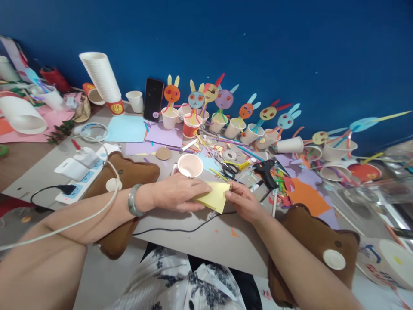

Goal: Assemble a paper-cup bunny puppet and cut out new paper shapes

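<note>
The yellow paper [217, 197] lies between both grips: the left hand [179, 192] clasps its left side, the right hand [244, 201] pinches its right corner. I'd align the edges, pressing lightly, clear of the paper cup [190, 163] beyond the left grip.

Reading "Hi" on a purple disc [155, 115] by the far edge of the table [200, 237]! Catching a gold emblem [117, 108] on the cup stack [100, 78], plus blue and red marks [371, 253] on a white tub [392, 258], too blurred to read.
</note>
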`<state>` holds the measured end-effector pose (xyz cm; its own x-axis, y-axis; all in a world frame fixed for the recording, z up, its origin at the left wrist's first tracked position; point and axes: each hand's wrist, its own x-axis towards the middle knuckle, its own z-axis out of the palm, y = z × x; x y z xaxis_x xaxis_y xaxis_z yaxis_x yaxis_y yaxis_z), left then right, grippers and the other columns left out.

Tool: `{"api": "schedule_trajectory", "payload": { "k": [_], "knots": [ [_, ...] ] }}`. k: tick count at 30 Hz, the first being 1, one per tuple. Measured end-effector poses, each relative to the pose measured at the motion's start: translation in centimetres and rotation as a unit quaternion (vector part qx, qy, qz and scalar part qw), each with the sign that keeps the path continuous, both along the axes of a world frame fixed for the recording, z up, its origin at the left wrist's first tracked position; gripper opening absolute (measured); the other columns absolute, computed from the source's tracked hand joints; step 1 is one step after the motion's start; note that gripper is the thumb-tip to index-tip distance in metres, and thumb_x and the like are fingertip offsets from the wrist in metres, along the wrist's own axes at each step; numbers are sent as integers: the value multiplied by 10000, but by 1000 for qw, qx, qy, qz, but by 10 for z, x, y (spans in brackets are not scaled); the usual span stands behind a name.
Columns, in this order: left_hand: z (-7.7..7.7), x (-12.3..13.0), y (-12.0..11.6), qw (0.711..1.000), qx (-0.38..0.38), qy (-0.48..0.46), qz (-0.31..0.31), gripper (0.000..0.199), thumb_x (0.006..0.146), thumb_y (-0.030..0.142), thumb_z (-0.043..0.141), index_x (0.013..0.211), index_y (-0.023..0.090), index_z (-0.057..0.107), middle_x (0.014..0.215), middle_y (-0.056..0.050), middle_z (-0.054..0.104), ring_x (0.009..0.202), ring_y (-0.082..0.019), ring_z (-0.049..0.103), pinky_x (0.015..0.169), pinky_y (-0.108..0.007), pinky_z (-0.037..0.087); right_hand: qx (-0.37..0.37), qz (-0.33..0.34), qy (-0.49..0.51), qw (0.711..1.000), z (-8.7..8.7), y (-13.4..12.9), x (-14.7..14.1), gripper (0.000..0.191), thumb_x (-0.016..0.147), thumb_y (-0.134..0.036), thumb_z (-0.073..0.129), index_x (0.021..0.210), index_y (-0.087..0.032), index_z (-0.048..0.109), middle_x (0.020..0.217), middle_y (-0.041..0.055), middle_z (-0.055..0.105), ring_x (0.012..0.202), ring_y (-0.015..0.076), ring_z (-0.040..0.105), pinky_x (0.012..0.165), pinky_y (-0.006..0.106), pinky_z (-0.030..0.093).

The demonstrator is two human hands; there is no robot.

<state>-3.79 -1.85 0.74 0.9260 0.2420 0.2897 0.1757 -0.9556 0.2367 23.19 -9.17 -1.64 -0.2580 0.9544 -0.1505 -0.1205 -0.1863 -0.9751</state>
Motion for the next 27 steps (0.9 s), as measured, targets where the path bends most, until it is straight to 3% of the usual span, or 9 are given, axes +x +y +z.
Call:
{"api": "schedule_trajectory", "payload": {
  "k": [4, 8, 11, 14, 17, 22, 24, 27],
  "knots": [
    [2, 1, -2, 1000, -6, -7, -17, 490, 1008, 540, 671, 1302, 154, 601, 1096, -108, 784, 864, -208, 753, 689, -305, 501, 8, 42, -19, 999, -4, -3, -2, 387, 839, -563, 887, 829, -208, 733, 762, 3, 721, 696, 139, 666, 690, 259, 548],
    [3, 1, -3, 1000, 10, 8, -15, 425, 1008, 441, 674, 1315, 154, 610, 1045, -89, 778, 807, -198, 735, 625, -303, 459, 3, 73, -38, 997, -4, -5, -3, 403, 847, -579, 873, 855, -203, 727, 791, 17, 739, 730, 156, 675, 718, 281, 557],
    [1, 0, -2, 1000, 22, 1, -10, 278, 1047, 362, 582, 1236, 171, 650, 961, -62, 768, 757, -187, 713, 607, -295, 444, 16, 52, -52, 997, -4, -4, -2, 420, 827, -586, 880, 822, -201, 713, 796, 19, 725, 732, 157, 646, 717, 288, 534],
    [-3, 0, -1, 996, 18, -65, 51, 234, 1081, 283, 481, 1141, 198, 691, 909, -36, 774, 739, -160, 701, 621, -264, 431, 40, -1, -63, 997, -4, -1, -1, 461, 767, -586, 910, 723, -204, 656, 805, 19, 694, 738, 159, 605, 671, 282, 483],
    [-1, 2, -2, 977, -63, -166, 116, 237, 1070, 273, 491, 1000, 195, 704, 817, -3, 742, 693, -119, 646, 638, -232, 425, 50, -58, -73, 994, -3, 2, 0, 496, 735, -569, 910, 656, -215, 572, 753, 11, 646, 679, 154, 551, 600, 277, 422],
    [8, 6, -2, 920, -273, -233, 156, 307, 991, 337, 577, 730, 178, 557, 655, 49, 497, 611, -77, 444, 587, -198, 382, 22, -126, -82, 988, -2, 3, 0, 484, 711, -552, 917, 672, -232, 556, 656, -10, 605, 561, 134, 490, 530, 272, 373],
    [9, 7, -1, 899, -321, -253, 158, 266, 975, 362, 592, 790, 172, 594, 688, 39, 515, 634, -83, 461, 595, -204, 403, 4, -139, -75, 988, -1, 4, 0, 501, 690, -572, 935, 686, -235, 564, 635, -13, 608, 543, 140, 511, 511, 273, 373],
    [5, 7, 1, 884, -349, -268, 160, 287, 979, 386, 594, 1079, 133, 684, 666, 45, 530, 617, -95, 478, 603, -219, 436, -2, -159, -67, 985, -1, 4, -2, 533, 648, -589, 965, 690, -235, 570, 617, -21, 600, 533, 136, 519, 496, 267, 373]
  ]
}}
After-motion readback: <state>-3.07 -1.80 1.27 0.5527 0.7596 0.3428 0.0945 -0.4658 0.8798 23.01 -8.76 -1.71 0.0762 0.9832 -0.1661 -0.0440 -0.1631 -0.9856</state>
